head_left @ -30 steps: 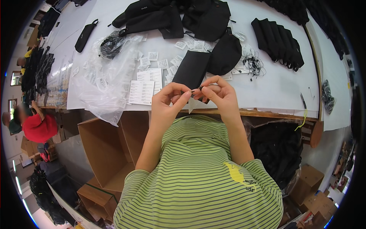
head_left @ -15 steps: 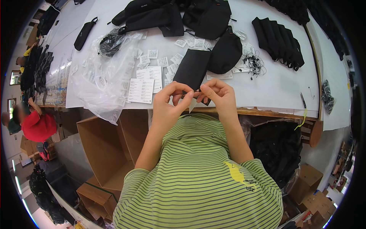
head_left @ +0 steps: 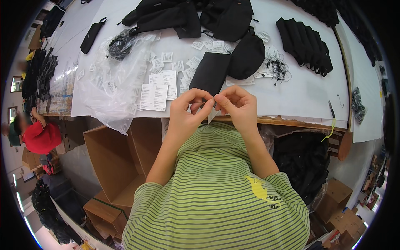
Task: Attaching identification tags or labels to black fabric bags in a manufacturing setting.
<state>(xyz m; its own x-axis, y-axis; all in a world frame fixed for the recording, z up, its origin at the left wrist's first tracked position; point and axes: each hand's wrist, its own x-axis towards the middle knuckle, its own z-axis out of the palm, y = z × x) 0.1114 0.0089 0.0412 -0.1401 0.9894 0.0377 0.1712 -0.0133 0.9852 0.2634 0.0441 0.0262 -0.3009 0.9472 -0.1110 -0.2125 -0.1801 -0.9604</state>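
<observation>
My left hand point(head_left: 192, 109) and my right hand point(head_left: 238, 106) meet at the table's front edge, thumbs and forefingers pinched tip to tip. What they pinch is too small and hidden to make out. A small white tag point(head_left: 211, 115) hangs just beneath the fingertips. Directly behind the hands lies a flat black fabric pouch point(head_left: 210, 71), its near end covered by my fingers. A rounded black pouch point(head_left: 248, 56) rests against its right side. To the left are white printed cards point(head_left: 153, 98) and several small white tags point(head_left: 177, 66).
A clear plastic bag point(head_left: 110, 89) droops over the front edge at left. Tangled black strings point(head_left: 277, 68) and a row of black pouches point(head_left: 304, 46) lie at right, with a pointed tool point(head_left: 331, 109) near the edge. Open cardboard boxes point(head_left: 110, 158) stand below. A person in red point(head_left: 41, 137) is far left.
My fingertips have come closer together, and the right hand's fingers have curled in slightly. A dark bit that showed beneath the right fingers is out of sight now.
</observation>
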